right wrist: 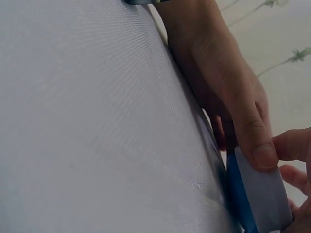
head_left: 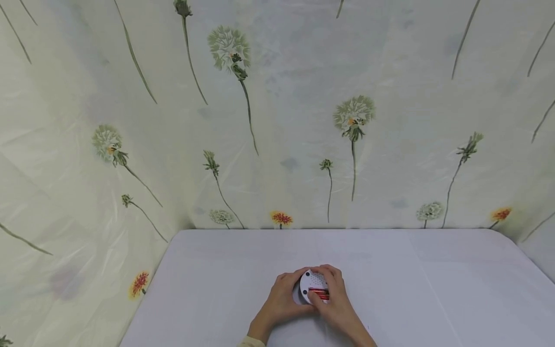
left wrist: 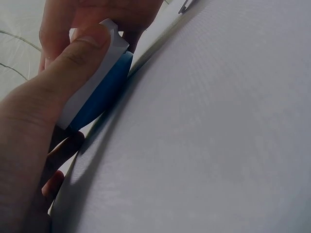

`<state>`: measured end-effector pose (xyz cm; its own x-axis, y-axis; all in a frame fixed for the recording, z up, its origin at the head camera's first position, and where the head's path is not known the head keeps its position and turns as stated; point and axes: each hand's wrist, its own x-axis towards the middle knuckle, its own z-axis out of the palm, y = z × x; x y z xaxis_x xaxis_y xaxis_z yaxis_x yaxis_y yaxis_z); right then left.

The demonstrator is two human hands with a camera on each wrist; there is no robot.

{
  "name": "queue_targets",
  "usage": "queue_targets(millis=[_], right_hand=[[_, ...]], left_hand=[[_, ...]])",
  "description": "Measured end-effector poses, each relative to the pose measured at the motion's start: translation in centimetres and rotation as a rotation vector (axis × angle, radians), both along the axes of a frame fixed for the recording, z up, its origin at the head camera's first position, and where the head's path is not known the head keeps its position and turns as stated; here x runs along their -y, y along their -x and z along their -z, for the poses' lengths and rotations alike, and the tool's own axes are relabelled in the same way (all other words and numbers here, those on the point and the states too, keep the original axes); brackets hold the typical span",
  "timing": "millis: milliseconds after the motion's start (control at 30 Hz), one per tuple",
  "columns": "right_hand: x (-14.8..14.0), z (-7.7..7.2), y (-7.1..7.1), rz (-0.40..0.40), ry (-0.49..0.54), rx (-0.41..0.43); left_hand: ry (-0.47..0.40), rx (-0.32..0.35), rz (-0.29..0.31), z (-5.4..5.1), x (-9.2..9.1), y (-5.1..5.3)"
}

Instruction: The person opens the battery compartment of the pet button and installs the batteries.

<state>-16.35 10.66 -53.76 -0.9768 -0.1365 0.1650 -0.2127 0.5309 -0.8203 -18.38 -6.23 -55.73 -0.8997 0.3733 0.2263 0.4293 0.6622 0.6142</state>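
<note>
A small round device (head_left: 305, 284), white with black feet and a patch of small holes, is held just above or on the white table. Red batteries (head_left: 320, 293) lie in its uncovered battery compartment. Its other side is blue (left wrist: 104, 92), facing the tabletop in the left wrist view. My left hand (head_left: 282, 299) grips it from the left, the thumb pressed on the white side wall (right wrist: 265, 194). My right hand (head_left: 338, 306) holds the right side, fingers curled over the far rim and thumb at the batteries. That hand covers part of the compartment.
A white-covered table (head_left: 217, 270) spreads around both hands. Behind it and at the left hangs a pale curtain (head_left: 295, 120) printed with dandelions. The table's back edge meets this curtain.
</note>
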Motion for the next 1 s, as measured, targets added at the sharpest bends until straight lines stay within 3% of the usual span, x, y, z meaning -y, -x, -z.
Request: queue_targets(millis=[300, 767, 1000], right_hand=[[-0.04, -0.2, -0.29, -0.005, 0.002, -0.021], [0.04, -0.55, -0.47, 0.008, 0.025, -0.029], [-0.03, -0.22, -0.35, 0.005, 0.006, -0.047]], left_hand=[[0.0, -0.033, 0.005, 0.27, 0.05, 0.01], [-0.006, -0.013, -0.002, -0.01, 0.05, -0.1], [0.005, -0.048, 0.012, 0.12, 0.06, 0.03]])
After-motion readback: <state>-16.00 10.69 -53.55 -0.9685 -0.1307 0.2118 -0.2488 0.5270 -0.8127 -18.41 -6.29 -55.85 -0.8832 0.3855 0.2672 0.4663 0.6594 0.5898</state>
